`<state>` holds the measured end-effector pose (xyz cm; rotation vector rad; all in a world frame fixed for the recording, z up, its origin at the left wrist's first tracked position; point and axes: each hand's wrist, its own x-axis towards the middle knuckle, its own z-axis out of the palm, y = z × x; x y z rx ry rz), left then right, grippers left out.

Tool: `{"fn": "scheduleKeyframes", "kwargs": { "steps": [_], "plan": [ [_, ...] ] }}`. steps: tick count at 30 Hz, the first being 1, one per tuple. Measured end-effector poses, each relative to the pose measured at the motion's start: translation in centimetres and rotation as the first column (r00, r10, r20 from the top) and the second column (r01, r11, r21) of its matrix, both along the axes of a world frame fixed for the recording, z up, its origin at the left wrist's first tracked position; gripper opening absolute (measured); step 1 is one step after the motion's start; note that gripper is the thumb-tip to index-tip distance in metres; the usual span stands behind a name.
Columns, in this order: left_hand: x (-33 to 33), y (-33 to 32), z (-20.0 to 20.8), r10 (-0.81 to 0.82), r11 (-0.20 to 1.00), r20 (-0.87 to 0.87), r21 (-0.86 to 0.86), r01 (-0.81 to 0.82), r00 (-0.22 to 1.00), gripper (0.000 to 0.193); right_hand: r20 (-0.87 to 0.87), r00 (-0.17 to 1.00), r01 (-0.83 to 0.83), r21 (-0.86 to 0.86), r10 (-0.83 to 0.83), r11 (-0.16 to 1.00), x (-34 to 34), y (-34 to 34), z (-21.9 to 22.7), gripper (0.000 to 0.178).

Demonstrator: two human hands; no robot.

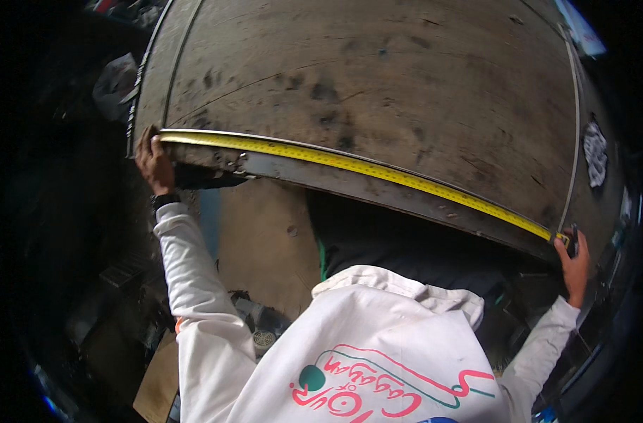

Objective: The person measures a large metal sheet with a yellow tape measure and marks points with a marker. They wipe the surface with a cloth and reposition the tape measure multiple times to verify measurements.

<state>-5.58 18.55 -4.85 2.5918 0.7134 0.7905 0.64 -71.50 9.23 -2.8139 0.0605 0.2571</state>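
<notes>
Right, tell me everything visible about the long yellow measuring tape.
The long yellow measuring tape is a thin, metal-looking strip with dark markings. It is drawn out along the near edge of the scuffed brown wooden tabletop, sloping down toward the picture's right. The bare left hand holds its left end; the bare right hand grips its other end, where a dark case shows partly.

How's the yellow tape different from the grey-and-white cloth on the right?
The yellow tape is long and narrow; the cloth is short and bunched up. The tape is bright yellow, the cloth grey and white. The left hand and right hand are at the tape's ends; neither touches the cloth.
</notes>
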Motion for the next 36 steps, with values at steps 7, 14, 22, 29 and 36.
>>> {"fn": "scheduleKeyframes", "kwargs": {
  "steps": [7,14,22,29,36],
  "plan": [
    [0.8,-3.6,0.7,-0.147,0.989,-0.018,0.018,0.148,0.989,0.034,0.167,0.986,-0.001,-0.048,0.009,0.999,-0.4,3.0,-0.1,0.042],
    [2.8,-4.3,2.3,-0.066,0.993,-0.161,-0.110,0.049,0.985,0.036,0.231,0.973,-0.031,0.038,0.021,0.999,-0.7,3.3,0.7,0.041],
    [3.1,-11.6,1.5,-0.155,0.952,0.047,-0.259,0.162,0.987,0.023,0.278,0.961,-0.038,0.096,0.010,0.995,0.3,3.2,1.4,0.044],
    [1.1,-10.7,2.0,-0.242,0.968,-0.001,-0.072,0.242,0.970,0.017,0.264,0.963,-0.096,0.148,0.055,0.984,1.6,3.9,-0.1,0.040],
    [-0.2,-10.9,1.9,-0.096,0.993,0.070,-0.060,0.100,0.993,0.021,0.273,0.957,-0.131,0.113,0.096,0.985,1.7,6.5,-1.4,0.039]
  ]
}}
